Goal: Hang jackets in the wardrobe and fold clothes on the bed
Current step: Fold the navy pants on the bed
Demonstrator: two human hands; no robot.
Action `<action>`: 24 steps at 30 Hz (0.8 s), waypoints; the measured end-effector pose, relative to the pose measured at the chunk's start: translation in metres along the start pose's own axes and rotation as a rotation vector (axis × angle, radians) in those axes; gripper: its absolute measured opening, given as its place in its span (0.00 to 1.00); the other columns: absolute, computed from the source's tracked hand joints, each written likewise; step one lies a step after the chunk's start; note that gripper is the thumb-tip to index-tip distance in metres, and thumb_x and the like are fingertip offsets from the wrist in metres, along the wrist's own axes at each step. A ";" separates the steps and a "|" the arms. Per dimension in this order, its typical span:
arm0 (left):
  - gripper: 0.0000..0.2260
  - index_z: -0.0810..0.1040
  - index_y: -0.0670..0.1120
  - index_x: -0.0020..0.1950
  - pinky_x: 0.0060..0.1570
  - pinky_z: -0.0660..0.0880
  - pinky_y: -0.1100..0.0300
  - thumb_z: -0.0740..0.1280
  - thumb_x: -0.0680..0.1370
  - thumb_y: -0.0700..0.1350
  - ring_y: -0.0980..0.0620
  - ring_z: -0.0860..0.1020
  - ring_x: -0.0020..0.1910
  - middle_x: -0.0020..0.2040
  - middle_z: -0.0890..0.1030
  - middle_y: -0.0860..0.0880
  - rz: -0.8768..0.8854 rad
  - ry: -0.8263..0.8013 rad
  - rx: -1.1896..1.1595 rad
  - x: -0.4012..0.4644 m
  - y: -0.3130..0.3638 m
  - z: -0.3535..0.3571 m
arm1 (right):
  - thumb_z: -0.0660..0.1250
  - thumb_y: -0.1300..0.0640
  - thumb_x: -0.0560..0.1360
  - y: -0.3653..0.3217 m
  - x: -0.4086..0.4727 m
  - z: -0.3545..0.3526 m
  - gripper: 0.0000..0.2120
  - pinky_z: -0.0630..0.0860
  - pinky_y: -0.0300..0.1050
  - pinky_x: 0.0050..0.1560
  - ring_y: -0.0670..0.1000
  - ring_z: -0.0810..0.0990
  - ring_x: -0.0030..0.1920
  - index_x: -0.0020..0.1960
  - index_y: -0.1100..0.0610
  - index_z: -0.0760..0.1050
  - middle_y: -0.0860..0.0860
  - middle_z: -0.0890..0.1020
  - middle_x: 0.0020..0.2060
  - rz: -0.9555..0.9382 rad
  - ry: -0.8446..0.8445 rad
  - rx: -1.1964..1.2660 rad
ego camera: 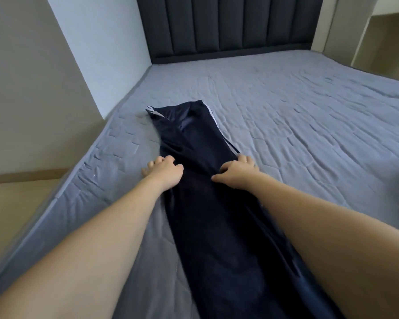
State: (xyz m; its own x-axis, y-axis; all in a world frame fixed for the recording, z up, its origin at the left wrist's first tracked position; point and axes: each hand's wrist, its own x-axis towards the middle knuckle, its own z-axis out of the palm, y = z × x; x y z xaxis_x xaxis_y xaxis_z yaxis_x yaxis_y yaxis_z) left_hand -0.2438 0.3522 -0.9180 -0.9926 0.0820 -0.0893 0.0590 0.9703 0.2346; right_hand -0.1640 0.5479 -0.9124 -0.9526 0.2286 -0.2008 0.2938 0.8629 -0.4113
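Folding step: left hand and right hand each pinching an edge of dark pants laid lengthwise on bed; next probably needs lifting and doubling over.

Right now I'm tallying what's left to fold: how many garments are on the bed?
1. A dark navy garment lies lengthwise near the bed's left side, both hands on it. A dark shape at the right edge can't be identified.

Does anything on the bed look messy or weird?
A little. The dark garment lies long and bunched where both hands grip it, and the grey bedcover is wrinkled. Nothing looks torn or spilled.
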 end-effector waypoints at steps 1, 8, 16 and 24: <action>0.20 0.69 0.50 0.69 0.66 0.63 0.48 0.56 0.78 0.53 0.40 0.66 0.68 0.70 0.69 0.45 -0.020 0.030 -0.058 0.022 -0.001 -0.006 | 0.65 0.32 0.68 -0.003 0.017 0.000 0.23 0.51 0.54 0.73 0.57 0.50 0.75 0.62 0.37 0.74 0.53 0.56 0.75 -0.040 -0.016 0.001; 0.21 0.72 0.39 0.65 0.53 0.70 0.52 0.60 0.77 0.51 0.37 0.75 0.60 0.63 0.77 0.39 -0.197 0.234 -0.350 0.157 0.012 -0.027 | 0.61 0.16 0.48 0.010 0.094 0.021 0.52 0.55 0.50 0.71 0.55 0.56 0.72 0.67 0.39 0.67 0.44 0.63 0.69 0.098 -0.123 0.376; 0.28 0.72 0.44 0.68 0.60 0.66 0.48 0.60 0.75 0.60 0.40 0.71 0.64 0.65 0.74 0.41 -0.305 0.390 0.035 0.243 0.038 -0.020 | 0.65 0.30 0.65 0.021 0.126 0.031 0.02 0.43 0.49 0.66 0.42 0.54 0.65 0.35 0.25 0.75 0.34 0.61 0.58 -0.229 -0.145 0.316; 0.17 0.75 0.41 0.61 0.49 0.68 0.52 0.53 0.80 0.47 0.38 0.76 0.58 0.61 0.78 0.40 -0.092 0.588 -0.211 0.247 0.120 -0.056 | 0.68 0.54 0.70 0.054 0.100 0.009 0.07 0.77 0.46 0.58 0.46 0.82 0.52 0.44 0.52 0.84 0.46 0.84 0.51 -0.206 -0.119 1.446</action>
State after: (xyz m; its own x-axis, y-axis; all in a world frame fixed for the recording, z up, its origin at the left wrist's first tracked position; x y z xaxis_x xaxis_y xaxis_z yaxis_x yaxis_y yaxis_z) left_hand -0.4876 0.4763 -0.8577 -0.8883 -0.1971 0.4148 0.0075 0.8969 0.4422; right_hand -0.2424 0.6134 -0.9623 -0.9957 0.0605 -0.0709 0.0466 -0.3360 -0.9407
